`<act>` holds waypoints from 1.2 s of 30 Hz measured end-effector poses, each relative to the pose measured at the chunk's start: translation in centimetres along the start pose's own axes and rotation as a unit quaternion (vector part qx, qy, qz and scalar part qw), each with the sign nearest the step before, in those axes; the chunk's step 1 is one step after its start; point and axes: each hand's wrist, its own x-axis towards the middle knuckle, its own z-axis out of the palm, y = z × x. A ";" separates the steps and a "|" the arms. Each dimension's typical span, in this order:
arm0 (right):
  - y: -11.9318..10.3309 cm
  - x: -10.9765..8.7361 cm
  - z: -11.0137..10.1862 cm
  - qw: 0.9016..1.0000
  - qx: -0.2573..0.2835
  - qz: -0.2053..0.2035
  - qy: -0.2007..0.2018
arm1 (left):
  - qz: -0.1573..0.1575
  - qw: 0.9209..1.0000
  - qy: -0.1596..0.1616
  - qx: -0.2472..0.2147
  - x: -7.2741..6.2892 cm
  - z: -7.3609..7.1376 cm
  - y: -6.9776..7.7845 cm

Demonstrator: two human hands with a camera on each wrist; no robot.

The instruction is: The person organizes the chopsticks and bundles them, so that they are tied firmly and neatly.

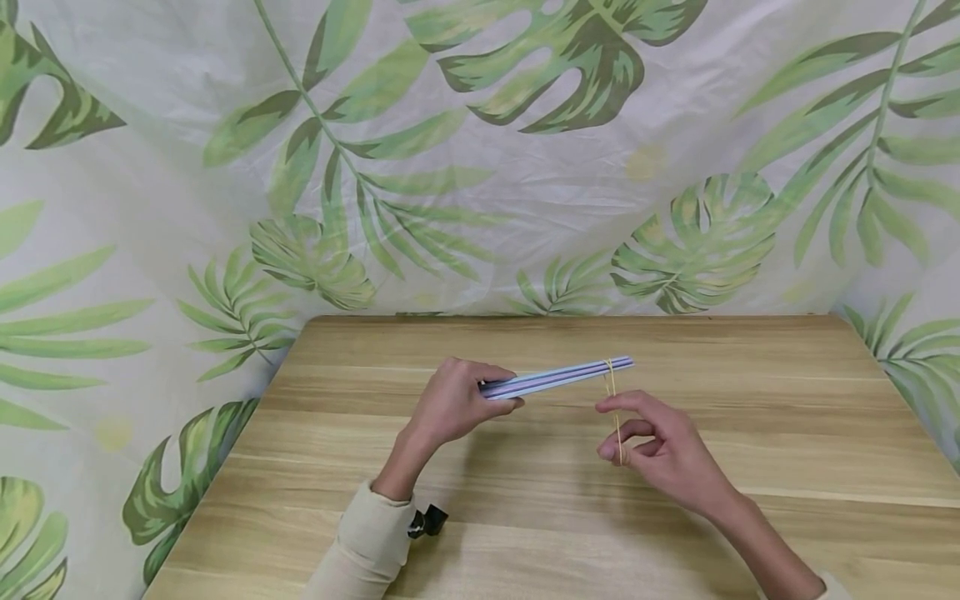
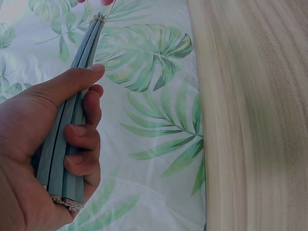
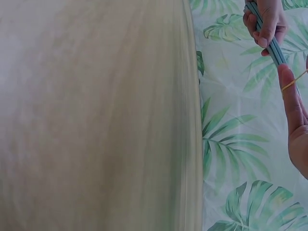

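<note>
My left hand [image 1: 450, 402] grips a bundle of slim blue chopsticks [image 1: 555, 382] above the table, their far ends pointing right and slightly up. In the left wrist view the chopsticks [image 2: 72, 108] lie side by side under the thumb, with glittery butt ends near the palm. A thin yellow rubber band [image 1: 618, 429] goes round the bundle near its far tip and stretches down to my right hand [image 1: 671, 450]. That hand holds the band hooked on its thumb and index finger, below the tip. In the right wrist view the band [image 3: 292, 85] crosses a finger.
A wooden table [image 1: 525, 533] lies beneath both hands. Behind it hangs a white cloth [image 1: 555, 192] with a green leaf print. A small black object [image 1: 429, 521] shows beside the left sleeve [image 1: 367, 533].
</note>
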 end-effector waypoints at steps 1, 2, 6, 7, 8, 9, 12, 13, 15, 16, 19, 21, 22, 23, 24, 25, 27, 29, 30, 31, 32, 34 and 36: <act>0.0 0.0 0.1 1.000 0.000 -0.003 -0.001 | -0.001 1.000 0.000 0.000 0.0 0.0 0.0; -0.1 0.0 0.2 1.000 0.002 -0.006 -0.001 | -0.002 1.000 0.000 0.000 0.0 0.0 0.0; -0.2 -0.1 0.5 1.000 0.013 -0.003 0.005 | -0.006 1.000 0.004 -0.003 0.0 -0.1 0.0; -0.2 -0.2 0.6 1.000 0.020 0.003 0.008 | -0.007 1.000 0.005 -0.004 0.0 -0.2 0.0; -0.3 -0.2 0.6 0.999 0.029 0.013 0.012 | -0.007 1.000 0.007 -0.005 0.0 -0.2 0.1; -0.3 -0.3 0.6 0.999 0.037 0.022 0.015 | -0.007 1.000 0.008 -0.005 -0.1 -0.2 0.1; -0.3 -0.4 0.4 0.996 0.065 0.058 0.023 | -0.009 1.000 0.015 -0.009 -0.1 -0.3 0.2; -0.3 -0.4 0.3 0.995 0.070 0.070 0.025 | -0.010 1.000 0.018 -0.010 -0.1 -0.3 0.2; -0.3 -0.3 0.0 0.991 0.083 0.097 0.029 | -0.009 1.000 0.024 -0.017 -0.1 -0.3 0.3; -0.3 -0.3 -0.1 0.989 0.088 0.111 0.032 | -0.007 0.999 0.027 -0.021 -0.1 -0.3 0.3; -0.3 -0.1 -0.7 0.983 0.093 0.152 0.045 | 0.007 0.999 0.031 -0.035 -0.1 -0.4 0.1; -0.4 0.0 -0.8 0.980 0.095 0.165 0.051 | 0.017 0.999 0.027 -0.043 -0.1 -0.4 -0.1; -0.4 0.0 -0.9 0.981 0.093 0.164 0.052 | 0.021 0.998 0.025 -0.047 -0.1 -0.5 -0.2; -0.4 0.0 -0.9 0.982 0.094 0.157 0.054 | 0.023 0.998 0.022 -0.050 -0.1 -0.5 -0.3; -0.4 0.0 -0.8 0.983 0.098 0.145 0.055 | 0.024 0.998 0.019 -0.052 -0.1 -0.5 -0.3; -0.4 0.0 -0.8 0.985 0.102 0.129 0.056 | 0.024 0.998 0.016 -0.053 -0.1 -0.5 -0.4; -0.2 0.0 -0.6 0.988 0.111 0.088 0.063 | 0.021 0.998 0.009 -0.052 -0.1 -0.5 -0.5; -0.1 0.0 -0.3 0.988 0.127 0.049 0.070 | 0.018 0.999 0.002 -0.050 0.0 -0.4 -0.5; 0.0 0.0 -0.2 0.987 0.137 0.033 0.072 | 0.015 0.999 -0.001 -0.050 0.0 -0.4 -0.4; 0.1 0.0 -0.1 0.987 0.145 0.019 0.073 | 0.013 0.999 -0.004 -0.048 0.0 -0.3 -0.4; 0.1 0.0 0.0 0.985 0.152 0.010 0.075 | 0.011 0.999 -0.006 -0.047 0.0 -0.3 -0.4; 0.2 -0.1 0.1 0.985 0.159 0.000 0.074 | 0.007 0.999 -0.010 -0.049 0.0 -0.2 -0.3; 0.2 -0.1 0.1 0.988 0.138 -0.006 0.074 | 0.002 0.999 -0.011 -0.051 0.0 -0.2 -0.3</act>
